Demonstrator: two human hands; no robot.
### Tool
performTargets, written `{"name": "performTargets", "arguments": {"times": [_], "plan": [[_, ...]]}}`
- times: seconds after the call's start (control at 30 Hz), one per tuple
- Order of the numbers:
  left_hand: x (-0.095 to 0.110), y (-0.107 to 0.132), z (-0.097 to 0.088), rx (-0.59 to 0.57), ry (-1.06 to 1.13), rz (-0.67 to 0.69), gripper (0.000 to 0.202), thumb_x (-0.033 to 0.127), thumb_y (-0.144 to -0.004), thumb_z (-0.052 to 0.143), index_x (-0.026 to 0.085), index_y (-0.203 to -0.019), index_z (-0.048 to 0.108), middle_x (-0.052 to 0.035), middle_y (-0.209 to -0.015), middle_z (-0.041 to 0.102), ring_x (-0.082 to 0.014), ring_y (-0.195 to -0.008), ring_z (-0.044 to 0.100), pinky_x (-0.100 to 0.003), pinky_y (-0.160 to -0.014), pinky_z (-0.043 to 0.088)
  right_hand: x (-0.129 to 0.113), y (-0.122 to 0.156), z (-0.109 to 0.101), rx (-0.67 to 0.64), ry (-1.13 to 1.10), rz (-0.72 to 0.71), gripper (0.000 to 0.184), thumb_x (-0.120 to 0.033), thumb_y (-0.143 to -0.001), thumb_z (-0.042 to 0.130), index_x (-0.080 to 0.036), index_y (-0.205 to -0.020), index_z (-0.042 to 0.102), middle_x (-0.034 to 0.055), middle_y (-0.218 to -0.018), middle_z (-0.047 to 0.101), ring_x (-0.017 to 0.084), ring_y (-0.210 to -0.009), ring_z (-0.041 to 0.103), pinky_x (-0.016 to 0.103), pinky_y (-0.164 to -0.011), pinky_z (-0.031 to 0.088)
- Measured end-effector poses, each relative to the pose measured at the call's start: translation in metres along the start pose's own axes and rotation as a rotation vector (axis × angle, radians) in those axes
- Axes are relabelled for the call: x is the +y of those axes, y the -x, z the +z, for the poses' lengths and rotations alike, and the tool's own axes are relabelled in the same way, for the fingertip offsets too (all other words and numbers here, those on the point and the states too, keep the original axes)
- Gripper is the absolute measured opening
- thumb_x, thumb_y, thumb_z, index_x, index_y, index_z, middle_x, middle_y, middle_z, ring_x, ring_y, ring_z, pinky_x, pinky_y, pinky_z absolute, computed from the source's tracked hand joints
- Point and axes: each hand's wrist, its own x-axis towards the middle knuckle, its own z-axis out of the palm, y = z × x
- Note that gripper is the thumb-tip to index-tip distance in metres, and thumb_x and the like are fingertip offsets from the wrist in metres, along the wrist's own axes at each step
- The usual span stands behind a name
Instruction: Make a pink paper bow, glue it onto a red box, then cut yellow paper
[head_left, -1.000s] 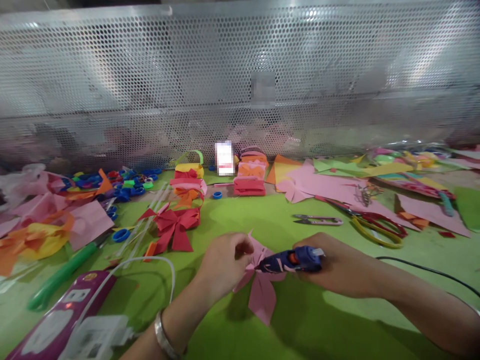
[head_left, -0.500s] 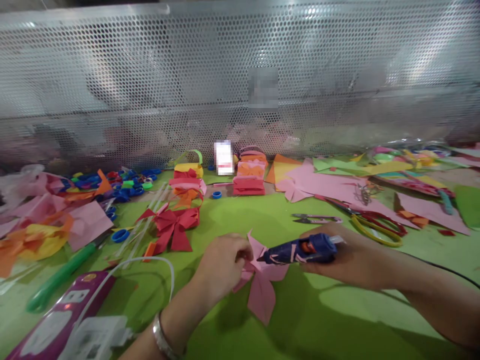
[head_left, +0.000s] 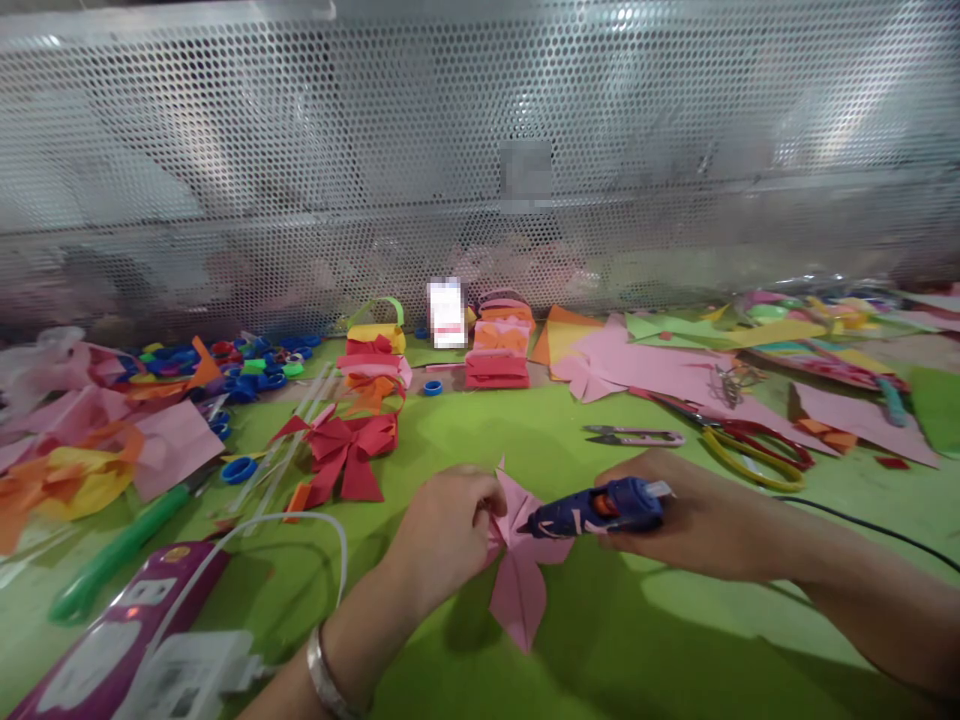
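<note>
A pink paper flower (head_left: 519,590) with pointed petals is held just above the green tabletop. My left hand (head_left: 450,525) pinches its left side between closed fingers. My right hand (head_left: 675,515) is wrapped round a dark blue hot glue gun (head_left: 592,508), with pink paper scraps stuck to its barrel and a clear glue stick showing at the rear. The gun's nozzle points left at the flower's middle; whether the tip touches the paper I cannot tell. Behind the left hand lies a red paper bow (head_left: 350,450).
Thread snips (head_left: 637,436) and yellow-and-red scissors (head_left: 750,455) lie beyond the right hand. A green-handled knife (head_left: 120,555) and a purple power strip (head_left: 127,630) are at left. Folded paper bags (head_left: 499,350) stand near the perforated metal panel (head_left: 420,120).
The glue gun has shifted slightly left and down, its nozzle still at the flower's middle. The flower has turned a little in my left hand, its lower petal swinging left.
</note>
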Motion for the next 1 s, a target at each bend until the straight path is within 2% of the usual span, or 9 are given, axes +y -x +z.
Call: {"name": "performTargets", "arguments": {"times": [0.1,0.23,0.37,0.53,0.73,1.0], "plan": [[0.000,0.000,0.000,0.007,-0.008,-0.007,0.033,0.000,-0.065,0.038,0.018,-0.070,0.065,-0.0034,-0.075,0.067,-0.0172,-0.073,0.058,-0.029,-0.067,0.043,0.003,-0.002,0.002,-0.080,0.033,-0.036,0.020,-0.026,-0.075,0.050,-0.017,-0.058,0.044,-0.0039,-0.054,0.038,0.009,-0.052,0.031,0.022,-0.046,0.023],[-0.001,0.000,0.000,0.005,-0.021,-0.031,0.033,0.000,-0.065,0.040,0.017,-0.074,0.066,-0.0036,-0.077,0.069,-0.0176,-0.074,0.059,-0.029,-0.067,0.044,0.013,-0.005,0.006,-0.089,0.020,-0.065,0.015,-0.023,-0.072,0.053,-0.018,-0.059,0.047,-0.0053,-0.053,0.040,0.009,-0.051,0.032,0.021,-0.045,0.023],[-0.002,0.000,-0.001,0.013,-0.022,-0.024,0.029,0.004,-0.068,0.043,0.017,-0.076,0.068,-0.0041,-0.080,0.070,-0.0175,-0.073,0.060,-0.029,-0.067,0.044,0.013,-0.006,0.007,-0.079,0.022,-0.056,0.016,-0.024,-0.072,0.052,-0.018,-0.059,0.047,-0.0052,-0.053,0.041,0.009,-0.051,0.032,0.021,-0.045,0.024],[-0.005,-0.001,-0.002,0.019,-0.003,-0.038,0.020,0.015,-0.075,0.049,0.018,-0.069,0.068,-0.0030,-0.074,0.068,-0.0160,-0.069,0.057,-0.028,-0.064,0.041,0.009,-0.006,0.007,-0.083,0.019,-0.024,0.019,-0.029,-0.073,0.051,-0.018,-0.058,0.046,-0.0041,-0.052,0.041,0.009,-0.051,0.033,0.022,-0.046,0.025],[-0.007,-0.004,0.000,0.019,0.056,-0.099,0.014,0.014,-0.071,0.053,0.018,-0.068,0.066,-0.0016,-0.073,0.067,-0.0147,-0.068,0.057,-0.026,-0.062,0.039,0.009,-0.007,0.008,-0.089,-0.009,-0.018,0.015,-0.027,-0.072,0.050,-0.017,-0.061,0.049,-0.0034,-0.053,0.043,0.009,-0.051,0.034,0.021,-0.046,0.025],[-0.009,-0.005,0.003,0.037,0.051,-0.085,0.013,0.014,-0.072,0.052,0.018,-0.066,0.063,-0.0007,-0.071,0.066,-0.0138,-0.066,0.056,-0.026,-0.061,0.037,0.009,-0.007,0.010,-0.061,0.023,-0.007,0.014,-0.026,-0.072,0.051,-0.017,-0.061,0.050,-0.0036,-0.053,0.043,0.009,-0.050,0.033,0.021,-0.045,0.025]]}}
